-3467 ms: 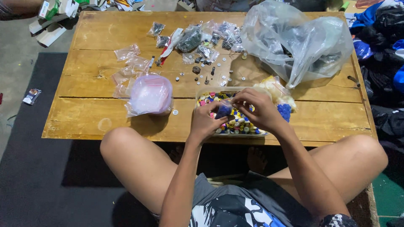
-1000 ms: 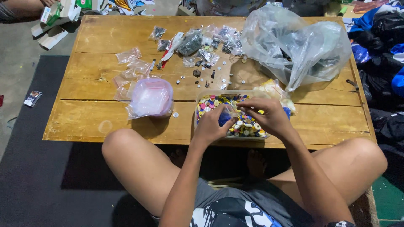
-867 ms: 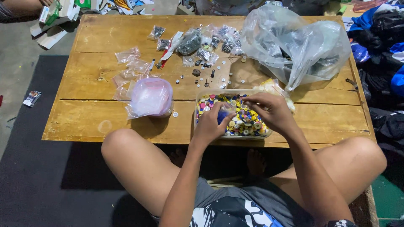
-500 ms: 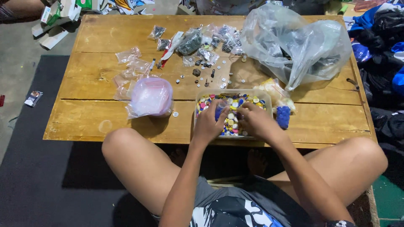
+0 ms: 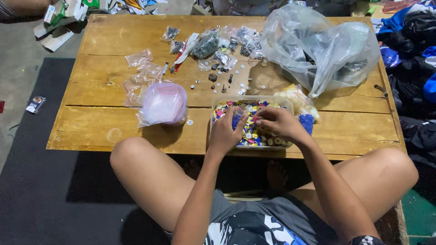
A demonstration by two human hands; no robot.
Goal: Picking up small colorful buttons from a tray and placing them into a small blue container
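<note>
A clear rectangular container full of small colourful buttons stands at the near edge of a low wooden table. My left hand rests over its left half and holds a small clear bag with blue pieces inside. My right hand lies over the middle of the container, fingers pinched together among the buttons; whether a button is between them I cannot tell. My bare knees frame the table's front edge.
A pink-tinted plastic bag lies left of the container. Small clear bags and loose metal parts are scattered mid-table. A large crumpled clear bag fills the right back. A blue bag sits right of the container. Clothes pile at right.
Both hands have dropped from above the container down into it. The right hand moved left, uncovering the blue bag at the container's right.
</note>
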